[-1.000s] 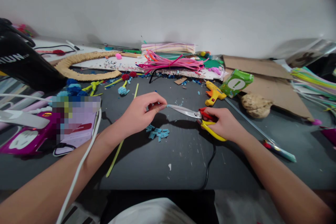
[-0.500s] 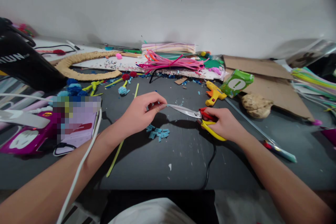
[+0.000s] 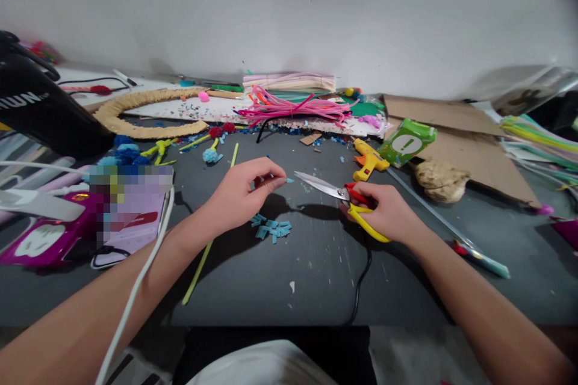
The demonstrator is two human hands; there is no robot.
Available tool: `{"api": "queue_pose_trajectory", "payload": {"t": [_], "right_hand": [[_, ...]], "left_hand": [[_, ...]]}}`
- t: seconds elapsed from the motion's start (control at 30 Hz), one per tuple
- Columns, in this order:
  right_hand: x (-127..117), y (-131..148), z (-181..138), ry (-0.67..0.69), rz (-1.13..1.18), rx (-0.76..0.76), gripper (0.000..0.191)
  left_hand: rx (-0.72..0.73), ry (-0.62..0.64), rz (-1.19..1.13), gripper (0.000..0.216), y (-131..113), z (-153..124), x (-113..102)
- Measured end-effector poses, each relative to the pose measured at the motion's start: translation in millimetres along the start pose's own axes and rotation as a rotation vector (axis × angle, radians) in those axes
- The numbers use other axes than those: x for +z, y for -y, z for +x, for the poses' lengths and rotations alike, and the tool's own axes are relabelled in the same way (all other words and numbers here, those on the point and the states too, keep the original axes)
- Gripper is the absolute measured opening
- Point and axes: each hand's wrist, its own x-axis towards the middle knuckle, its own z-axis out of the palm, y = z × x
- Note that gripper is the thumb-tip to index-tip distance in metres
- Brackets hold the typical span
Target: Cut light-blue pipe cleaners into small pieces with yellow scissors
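Scissors with red and yellow handles are sitting in my right grip, whose fingers are curling through and around the loops and holding them firmly just above the counter. Their silver blades are lying together, as far as I can tell, and pointing left towards the blue strip, with the tip stopping just short of it and not touching. My left grip is pinching that strip narrowly between thumb and fingertips, so only a short blue end is poking out to the right; the rest is hiding inside my fingers. Below and between both grips, a small heap of blue cut pieces is lying on the dark counter. A long yellow-green stick is running under my left wrist, and a black cable is trailing from beneath my right grip toward the near edge. Farther back, a yellow glue gun is resting just beside a green packet, a tangle of pink pipe cleaners is lying near the wall, and a woven ring is sitting well off to the left.
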Motion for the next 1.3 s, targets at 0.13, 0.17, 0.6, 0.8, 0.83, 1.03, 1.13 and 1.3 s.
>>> {"api": "queue_pose_trajectory", "payload": {"t": [0.13, 0.17, 0.6, 0.8, 0.83, 1.03, 1.13, 1.3], "right_hand": [[-0.8, 2.3, -0.1, 0.020, 0.029, -0.003, 0.026], [-1.2, 2.4, 0.0, 0.024, 0.025, -0.005, 0.024], [-2.0, -0.8, 0.3, 0.052, -0.027, -0.041, 0.016], [-2.4, -0.9, 0.5, 0.060, -0.044, -0.041, 0.019], [-2.3, -0.5, 0.3, 0.055, -0.041, -0.035, 0.021], [-0.9, 3.9, -0.7, 0.023, 0.049, 0.020, 0.035], [-0.1, 2.9, -0.3, 0.004, 0.044, 0.003, 0.031], [0.3, -2.5, -0.1, -0.046, -0.060, -0.055, 0.020]], "left_hand": [[-0.012, -0.001, -0.011, 0.018, -1.0, 0.1, 0.3], [-0.018, -0.001, -0.016, 0.018, -1.4, 0.2, 0.3], [-0.021, -0.003, -0.030, 0.018, -2.1, 0.4, 0.5], [-0.023, -0.008, -0.036, 0.015, -1.3, 0.8, 0.4], [-0.022, -0.006, -0.037, 0.015, -1.3, 0.9, 0.2], [-0.096, 0.015, -0.106, 0.020, -2.7, -0.3, 0.3], [-0.203, 0.051, -0.286, 0.023, -2.1, -0.9, 1.3], [-0.403, 0.079, -0.702, 0.018, -1.3, 1.4, 4.4]]}}
